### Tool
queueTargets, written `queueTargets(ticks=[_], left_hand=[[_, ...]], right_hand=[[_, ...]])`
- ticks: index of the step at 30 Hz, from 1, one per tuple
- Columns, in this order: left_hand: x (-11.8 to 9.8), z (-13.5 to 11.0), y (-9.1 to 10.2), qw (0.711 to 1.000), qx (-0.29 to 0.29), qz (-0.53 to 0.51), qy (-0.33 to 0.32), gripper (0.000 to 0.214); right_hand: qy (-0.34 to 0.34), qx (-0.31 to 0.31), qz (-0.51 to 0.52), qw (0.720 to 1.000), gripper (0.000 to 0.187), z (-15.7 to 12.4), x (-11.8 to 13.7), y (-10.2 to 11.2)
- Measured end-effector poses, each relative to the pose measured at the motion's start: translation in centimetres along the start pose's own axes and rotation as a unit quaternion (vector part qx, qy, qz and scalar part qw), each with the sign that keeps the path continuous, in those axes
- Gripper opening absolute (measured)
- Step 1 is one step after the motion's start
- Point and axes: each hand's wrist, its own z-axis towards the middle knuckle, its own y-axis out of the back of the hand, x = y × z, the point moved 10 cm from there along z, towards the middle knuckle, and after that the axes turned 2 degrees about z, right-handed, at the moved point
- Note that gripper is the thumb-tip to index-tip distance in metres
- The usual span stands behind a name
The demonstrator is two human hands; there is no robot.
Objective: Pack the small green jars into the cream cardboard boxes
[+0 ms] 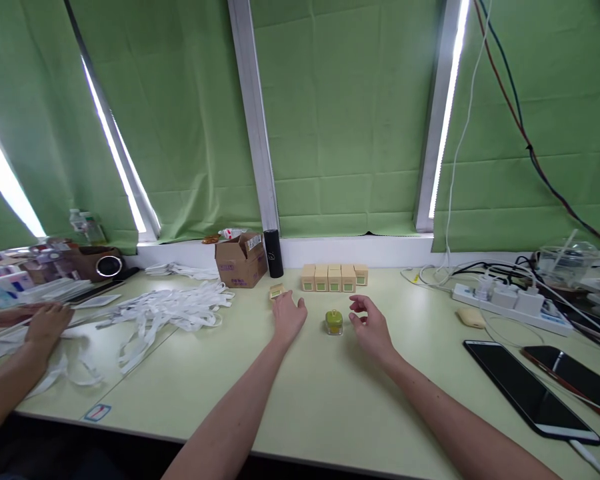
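A small glass jar with a rounded green lid (334, 322) stands upright on the table between my hands. My right hand (371, 327) is just to the right of it, fingers curved and apart, holding nothing. To the left and farther back, my left hand (287, 317) reaches to a small kraft-coloured box (277, 291). Its fingers are stretched out at the near side of the box and the thumb is spread away. Whether the fingertips touch the box is hard to see. Behind the jar stand several similar small boxes (329, 279) in a row, each with a greenish square on it.
A cardboard carton (239, 260) and a black cylinder (273, 253) stand at the back. White straps (180, 307) lie heaped on the left, near another person's hands (47, 327). At right are a power strip (513, 309), cables and phones (530, 387).
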Motion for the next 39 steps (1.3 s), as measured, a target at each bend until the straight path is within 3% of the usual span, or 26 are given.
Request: queueTargets(ticks=[4,9,13,16,20,25,28,31,39], left_hand=[[-0.6,-0.2,1.1,0.994,-0.041,-0.099,-0.023,0.040],[0.1,-0.2,1.6,0.972,-0.057,-0.228,0.006,0.035],[0.0,-0.6,2.2,0.961,-0.074,-0.266,0.013,0.032],[-1.1,-1.3,3.1,0.954,-0.099,-0.283,-0.019,0.027],[-4.2,-3.6,4.8,0.929,-0.150,-0.299,-0.160,0.018],[-9.4,-8.8,6.2,0.848,-0.185,-0.266,-0.419,0.021],[-11.6,-11.7,6.1,0.800,-0.177,-0.223,-0.528,0.026],[-12.8,-13.6,5.7,0.773,-0.166,-0.180,-0.585,0.027],[-14.4,-15.8,4.2,0.747,-0.132,-0.081,-0.646,0.029]], right_hand=[[0.004,0.010,-0.003,1.000,0.035,0.0,0.3,-0.1],[0.003,0.017,-0.007,1.000,0.034,-0.2,0.6,-0.3],[0.012,0.021,-0.008,1.000,0.035,-0.2,0.7,-0.5],[0.019,0.025,-0.011,0.999,0.033,-0.3,0.7,-0.6],[0.039,0.028,-0.014,0.999,0.031,-0.3,1.4,-0.6],[0.037,0.029,0.051,0.998,0.046,0.0,2.0,-0.8],[0.010,0.025,0.115,0.993,0.056,0.2,1.9,-0.9],[-0.023,0.022,0.160,0.987,0.054,0.1,1.8,-1.1],[-0.085,0.030,0.275,0.957,0.053,-0.4,1.6,-1.6]])
